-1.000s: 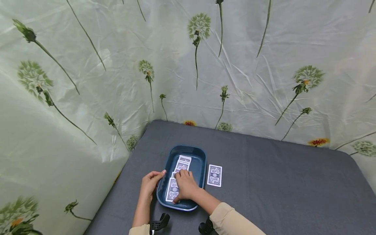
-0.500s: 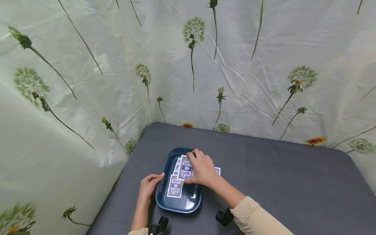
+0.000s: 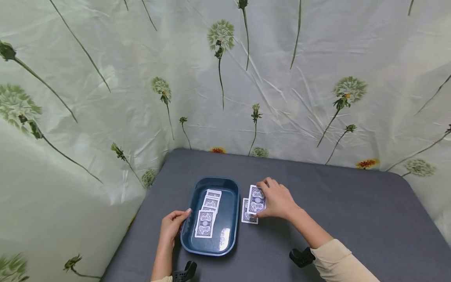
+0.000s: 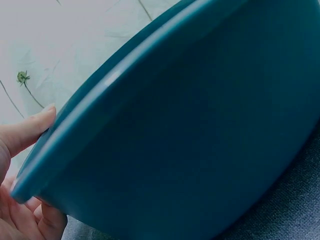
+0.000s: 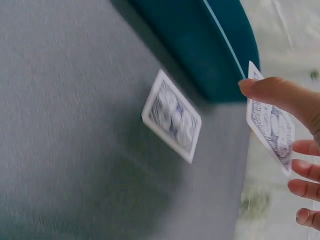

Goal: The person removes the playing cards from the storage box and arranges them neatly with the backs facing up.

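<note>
A blue tray (image 3: 234, 235) stands on the table, and several playing cards (image 3: 205, 224) lie overlapping inside it, patterned backs up. My left hand (image 3: 172, 225) pinches the tray's left rim; the left wrist view has the thumb over the rim and fingers beneath. To the right of the tray my right hand (image 3: 278, 199) holds one playing card (image 3: 256, 199) by its edges between thumb and fingers. In the right wrist view that card (image 5: 272, 125) is raised off the table. Another playing card (image 5: 172, 117) lies flat on the table below it, back up.
The table has a dark grey cloth (image 3: 334, 207) over it. Behind and to the left hangs a pale curtain (image 3: 282, 86) with a dandelion print, meeting the table's far edge. A black wrist mount (image 3: 302, 257) is on the right forearm.
The right hand has lifted one card from the tray and carried it rightward over the rim, above the card on the table. My left hand keeps its hold on the rim.
</note>
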`<action>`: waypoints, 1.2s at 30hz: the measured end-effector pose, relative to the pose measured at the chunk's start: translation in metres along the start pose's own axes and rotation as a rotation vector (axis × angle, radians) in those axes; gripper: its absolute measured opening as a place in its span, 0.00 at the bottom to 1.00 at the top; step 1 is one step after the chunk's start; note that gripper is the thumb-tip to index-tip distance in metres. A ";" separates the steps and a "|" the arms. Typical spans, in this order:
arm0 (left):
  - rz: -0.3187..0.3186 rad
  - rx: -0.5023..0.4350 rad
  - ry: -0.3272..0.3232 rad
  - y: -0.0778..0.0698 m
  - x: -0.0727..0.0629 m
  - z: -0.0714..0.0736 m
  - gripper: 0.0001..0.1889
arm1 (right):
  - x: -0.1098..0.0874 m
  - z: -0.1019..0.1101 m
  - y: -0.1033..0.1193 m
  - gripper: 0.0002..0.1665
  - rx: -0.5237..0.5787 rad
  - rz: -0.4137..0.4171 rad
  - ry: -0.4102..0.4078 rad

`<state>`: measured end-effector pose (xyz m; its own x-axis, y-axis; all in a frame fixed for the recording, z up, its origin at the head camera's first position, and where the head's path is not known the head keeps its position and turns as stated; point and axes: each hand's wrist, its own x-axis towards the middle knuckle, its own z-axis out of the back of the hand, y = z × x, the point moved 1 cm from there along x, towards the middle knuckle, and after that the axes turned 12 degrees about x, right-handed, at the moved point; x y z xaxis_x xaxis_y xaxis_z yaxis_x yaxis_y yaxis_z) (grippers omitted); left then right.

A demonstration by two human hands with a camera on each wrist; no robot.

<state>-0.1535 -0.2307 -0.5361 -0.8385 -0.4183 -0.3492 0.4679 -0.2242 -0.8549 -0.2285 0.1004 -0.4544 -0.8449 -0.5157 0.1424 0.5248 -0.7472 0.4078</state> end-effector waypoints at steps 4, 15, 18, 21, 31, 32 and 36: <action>0.008 0.000 -0.001 0.000 -0.001 0.000 0.13 | -0.012 0.008 -0.028 0.53 -0.021 -0.068 0.003; 0.011 -0.007 0.001 -0.002 -0.001 0.001 0.13 | -0.023 -0.011 -0.060 0.51 -0.011 -0.118 0.089; 0.010 -0.014 0.007 -0.003 -0.001 0.001 0.13 | -0.024 -0.026 -0.062 0.51 0.004 -0.091 0.117; 0.016 -0.009 0.012 -0.003 -0.002 0.000 0.13 | -0.025 -0.038 -0.063 0.51 0.026 -0.082 0.136; 0.022 -0.004 0.007 -0.001 -0.001 -0.002 0.14 | -0.027 -0.046 -0.070 0.51 0.068 -0.131 0.186; 0.025 -0.002 0.005 -0.001 -0.001 -0.002 0.14 | -0.027 -0.047 -0.070 0.51 0.066 -0.126 0.188; 0.033 0.003 0.004 0.000 0.001 -0.003 0.14 | -0.028 -0.048 -0.070 0.51 0.079 -0.122 0.186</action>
<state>-0.1551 -0.2288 -0.5376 -0.8235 -0.4223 -0.3788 0.4964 -0.2131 -0.8415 -0.2370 0.1472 -0.5301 -0.8642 -0.4971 -0.0776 0.4039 -0.7773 0.4823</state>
